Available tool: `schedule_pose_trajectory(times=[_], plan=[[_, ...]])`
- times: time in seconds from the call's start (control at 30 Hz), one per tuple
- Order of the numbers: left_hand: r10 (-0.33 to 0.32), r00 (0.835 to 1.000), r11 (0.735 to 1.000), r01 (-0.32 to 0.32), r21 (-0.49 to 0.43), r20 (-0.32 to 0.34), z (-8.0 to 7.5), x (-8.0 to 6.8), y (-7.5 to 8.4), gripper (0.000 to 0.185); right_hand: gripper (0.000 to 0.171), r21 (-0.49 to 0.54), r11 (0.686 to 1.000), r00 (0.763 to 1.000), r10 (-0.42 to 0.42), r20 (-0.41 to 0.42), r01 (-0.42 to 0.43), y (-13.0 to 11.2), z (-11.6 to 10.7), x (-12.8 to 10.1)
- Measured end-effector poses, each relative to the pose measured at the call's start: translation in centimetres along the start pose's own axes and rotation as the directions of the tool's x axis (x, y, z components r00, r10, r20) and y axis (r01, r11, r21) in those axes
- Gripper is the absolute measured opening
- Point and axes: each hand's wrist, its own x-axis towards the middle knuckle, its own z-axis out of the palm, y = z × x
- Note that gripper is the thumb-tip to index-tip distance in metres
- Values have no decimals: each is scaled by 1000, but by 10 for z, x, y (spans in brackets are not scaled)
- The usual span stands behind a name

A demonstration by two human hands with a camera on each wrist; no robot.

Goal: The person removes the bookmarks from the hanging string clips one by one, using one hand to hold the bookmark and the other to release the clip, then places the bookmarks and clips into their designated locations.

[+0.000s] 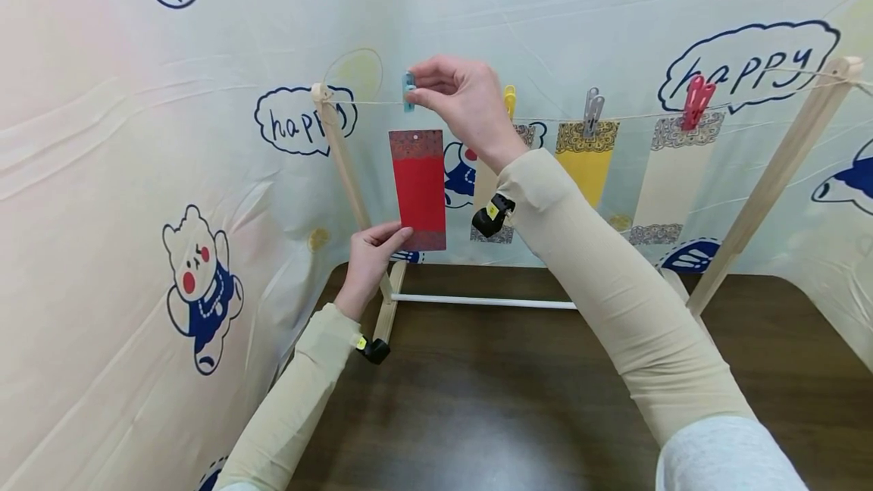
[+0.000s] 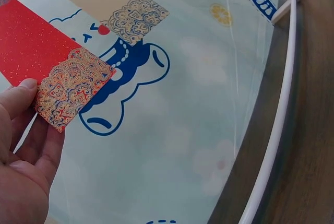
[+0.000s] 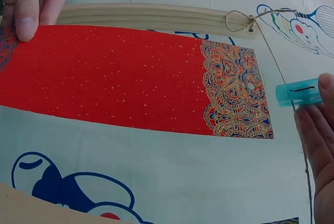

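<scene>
Currently, left hand [image 1: 373, 252] pinches the red card [image 1: 421, 192] at its 7 o'clock corner, thumb in front. Right hand [image 1: 467, 97] pinches the teal clip [image 1: 409, 92] at the card's 12 o'clock; clip crosses the string [image 1: 371, 103], whether clamped on it cannot tell. Card is near-upright, patterned band [image 1: 404, 147] uppermost, top edge just below the clip, not touching. Relative to card: left post [image 1: 348, 173] at 10 o'clock; yellow clip [image 1: 509, 99] between 1 and 2, above a partly hidden beige card [image 1: 488, 199] at 3. Farther toward 3: yellow card [image 1: 585, 173] under grey clip [image 1: 592, 114], pale card [image 1: 675, 180] under red clip [image 1: 697, 102], right post [image 1: 771, 180]. White rod [image 1: 484, 301] at 5; dark table [image 1: 464, 400] at 6.
</scene>
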Motion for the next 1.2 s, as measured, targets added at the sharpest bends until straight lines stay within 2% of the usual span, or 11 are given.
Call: schedule_pose_trajectory(times=[0.4,0.7,1.2], plan=[[-25,1000,999,25,-24,-9,0,-3,-3,34,25,11,994,993,-111,-33,112,4,4,-2],[-26,1000,999,26,-25,-4,0,-3,-3,33,22,-34,993,992,-111,-52,109,4,5,-1],[-34,999,999,34,-17,-19,0,-3,-3,31,18,-22,993,990,-117,-73,116,1,6,-1]])
